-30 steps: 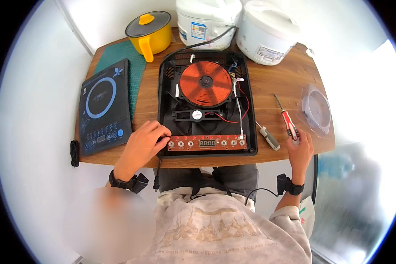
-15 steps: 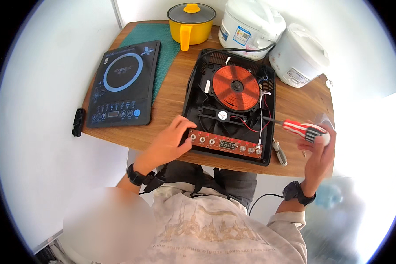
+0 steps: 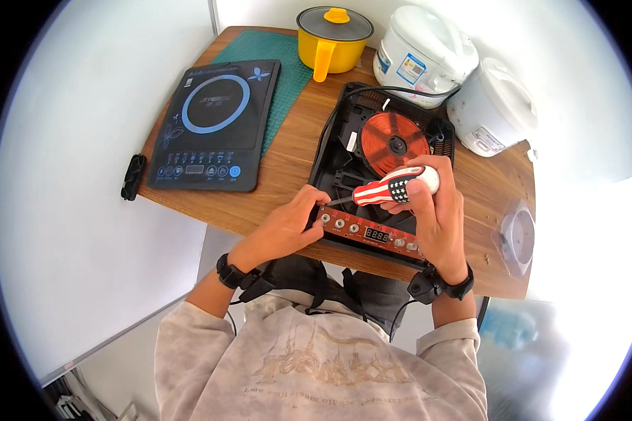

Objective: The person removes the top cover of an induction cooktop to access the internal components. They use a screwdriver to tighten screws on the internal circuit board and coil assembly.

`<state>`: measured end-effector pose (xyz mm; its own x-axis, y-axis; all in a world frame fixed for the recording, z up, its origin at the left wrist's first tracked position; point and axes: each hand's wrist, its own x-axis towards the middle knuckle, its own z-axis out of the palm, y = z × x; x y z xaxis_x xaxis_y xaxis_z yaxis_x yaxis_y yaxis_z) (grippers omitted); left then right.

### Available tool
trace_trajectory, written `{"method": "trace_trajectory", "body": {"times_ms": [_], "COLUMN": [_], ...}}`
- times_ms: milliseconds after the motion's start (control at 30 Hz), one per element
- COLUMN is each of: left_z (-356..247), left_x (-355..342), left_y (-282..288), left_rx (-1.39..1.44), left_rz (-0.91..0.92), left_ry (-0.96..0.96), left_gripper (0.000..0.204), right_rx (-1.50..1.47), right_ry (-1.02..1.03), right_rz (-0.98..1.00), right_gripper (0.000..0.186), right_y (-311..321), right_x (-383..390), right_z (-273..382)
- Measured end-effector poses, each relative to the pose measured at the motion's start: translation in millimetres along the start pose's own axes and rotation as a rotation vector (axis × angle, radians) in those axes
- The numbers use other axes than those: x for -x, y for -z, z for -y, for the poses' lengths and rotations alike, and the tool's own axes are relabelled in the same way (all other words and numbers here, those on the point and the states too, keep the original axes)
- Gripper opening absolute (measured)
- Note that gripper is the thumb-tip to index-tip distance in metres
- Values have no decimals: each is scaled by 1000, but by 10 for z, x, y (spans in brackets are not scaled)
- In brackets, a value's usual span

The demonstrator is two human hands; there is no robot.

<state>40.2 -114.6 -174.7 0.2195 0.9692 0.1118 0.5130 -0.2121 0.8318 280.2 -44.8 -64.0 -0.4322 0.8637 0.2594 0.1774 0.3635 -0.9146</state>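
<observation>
My right hand (image 3: 439, 217) is closed round the fat red, white and star-patterned handle of a screwdriver (image 3: 386, 191). Its shaft points left, the tip reaching the left end of a brown control board (image 3: 361, 231) with round buttons and a small display. Close to that tip are the fingertips of my left hand (image 3: 284, 223), index finger and thumb apart at the board's corner; nothing shows between them. The board lies along the near side of an opened induction cooker's black base (image 3: 340, 119). A copper coil (image 3: 393, 140) sits behind, partly covered by my right hand.
Left on the wooden table (image 3: 288, 147) lies a black glass cooker top (image 3: 214, 126), partly over a green cutting mat (image 3: 281, 105). A yellow pot (image 3: 337, 49) and two white rice cookers (image 3: 428, 52) stand behind. A clear round container (image 3: 518, 238) is at the right edge.
My right hand has swung left over the cooker base, bringing the screwdriver from the right side to the board's left end. My left hand stays near that corner. The view has shifted slightly.
</observation>
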Motion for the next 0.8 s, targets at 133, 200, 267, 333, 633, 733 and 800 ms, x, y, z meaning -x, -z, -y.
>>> {"method": "trace_trajectory", "body": {"times_ms": [133,200,267,333,633,733,800], "left_z": [35,56,78,95,138,144,133], "left_x": [1,1,-3,-6,-3,-5,-1], "left_y": [-30,-38,-40,-47,-71,-71,-75], "left_rx": [-17,-21,-31,-41,-51,-45,-45], "left_rz": [-43,-43,-40,-33,-55,-60,-88], "left_ry": [-56,-69,-78,-79,-113,-137,-154], "left_gripper": [34,33,33,32,32,33,33], "right_rx": [27,39,42,38,373,517,492], "right_ry": [22,12,4,-6,297,395,415], "right_rz": [28,43,42,27,80,106,88], "right_gripper": [21,21,21,22,32,42,46], "right_y": [-38,-61,-81,-96,-208,-255,-293], "right_x": [-20,-33,-43,-47,-189,-249,-267], "right_z": [-29,-15,-7,-11,144,232,243]}}
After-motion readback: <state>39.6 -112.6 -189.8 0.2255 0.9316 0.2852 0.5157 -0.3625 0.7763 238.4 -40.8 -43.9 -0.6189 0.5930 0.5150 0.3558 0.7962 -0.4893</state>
